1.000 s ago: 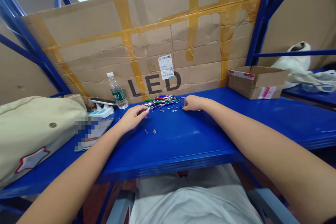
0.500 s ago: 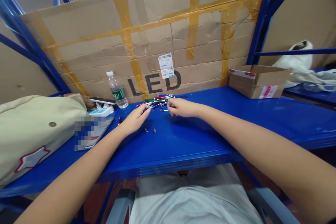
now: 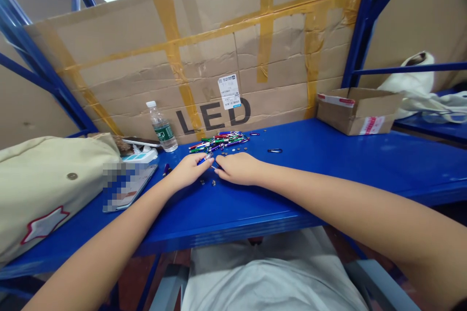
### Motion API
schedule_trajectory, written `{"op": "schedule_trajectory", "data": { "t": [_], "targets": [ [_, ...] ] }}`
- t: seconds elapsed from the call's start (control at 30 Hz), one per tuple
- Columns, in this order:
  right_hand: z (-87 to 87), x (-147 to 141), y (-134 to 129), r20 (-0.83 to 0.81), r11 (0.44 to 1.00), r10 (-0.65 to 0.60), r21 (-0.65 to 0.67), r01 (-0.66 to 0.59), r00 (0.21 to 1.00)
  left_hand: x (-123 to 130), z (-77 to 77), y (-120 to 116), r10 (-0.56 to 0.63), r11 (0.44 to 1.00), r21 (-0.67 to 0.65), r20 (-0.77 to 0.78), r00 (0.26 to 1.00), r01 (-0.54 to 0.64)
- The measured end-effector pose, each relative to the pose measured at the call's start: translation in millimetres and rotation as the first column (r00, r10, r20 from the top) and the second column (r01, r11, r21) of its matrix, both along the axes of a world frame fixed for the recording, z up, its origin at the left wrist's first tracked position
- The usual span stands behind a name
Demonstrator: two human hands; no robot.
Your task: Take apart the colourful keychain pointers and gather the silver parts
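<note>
My left hand (image 3: 189, 170) is closed on a short blue metal tube (image 3: 204, 159) with a silvery end, pinched between thumb and fingers. My right hand (image 3: 237, 168) is close beside it, its fingers bent round a thin, pale silvery piece (image 3: 215, 167) that is mostly hidden. Behind both hands lies a pile of slim metal tubes (image 3: 219, 142) in green, red, blue and purple with silver parts. Several small round discs (image 3: 239, 149) lie in front of the pile. Two small silvery parts (image 3: 214, 182) rest on the blue tabletop nearer to me.
A dark carabiner (image 3: 275, 150) lies to the right. Dark purple tubes (image 3: 167, 169) lie left of my left hand. Further left are a water bottle (image 3: 164, 131), a power strip (image 3: 140, 156), a phone-like tablet (image 3: 144, 182) and a cream bag (image 3: 54, 180). An open cardboard box (image 3: 365, 116) stands right.
My right hand has moved left and nearer to me, up against my left hand. The carabiner and discs have come into sight. The blue tube in my left hand shows more clearly.
</note>
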State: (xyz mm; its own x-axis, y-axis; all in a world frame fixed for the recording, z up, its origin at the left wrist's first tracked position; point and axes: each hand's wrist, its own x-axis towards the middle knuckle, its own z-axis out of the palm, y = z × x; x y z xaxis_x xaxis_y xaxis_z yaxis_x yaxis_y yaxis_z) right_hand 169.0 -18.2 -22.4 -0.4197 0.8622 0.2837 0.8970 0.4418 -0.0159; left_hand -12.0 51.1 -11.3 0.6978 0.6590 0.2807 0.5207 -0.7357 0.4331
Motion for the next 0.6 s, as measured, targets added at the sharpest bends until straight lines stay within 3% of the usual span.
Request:
{"op": "schedule_trajectory", "data": {
  "t": [0.2, 0.4, 0.5, 0.6],
  "targets": [
    [3.1, -6, -5, 0.035, 0.996, -0.084, 0.015, 0.083, 0.996, 3, -2.4, -2, 0.001, 0.998, 0.069, 0.002, 1.0, -0.001],
    [6.2, 1, 2, 0.055, 0.989, -0.122, 0.09, 0.117, 0.991, 2, -2.2, 2, -0.041, 0.998, 0.051, 0.053, 0.998, 0.038],
    [12.1, 13, 8, -0.024, 0.982, -0.166, 0.092, 0.167, 0.986, -1, 0.4, 6, -0.021, 0.996, -0.084, 0.194, 0.981, 0.037],
    [21.7, 31, 13, -0.171, 0.97, -0.21, 0.085, 0.226, 0.963, -6, 2.5, 10, 0.015, 0.959, -0.276, 0.29, 0.957, 0.068]
  ]
}}
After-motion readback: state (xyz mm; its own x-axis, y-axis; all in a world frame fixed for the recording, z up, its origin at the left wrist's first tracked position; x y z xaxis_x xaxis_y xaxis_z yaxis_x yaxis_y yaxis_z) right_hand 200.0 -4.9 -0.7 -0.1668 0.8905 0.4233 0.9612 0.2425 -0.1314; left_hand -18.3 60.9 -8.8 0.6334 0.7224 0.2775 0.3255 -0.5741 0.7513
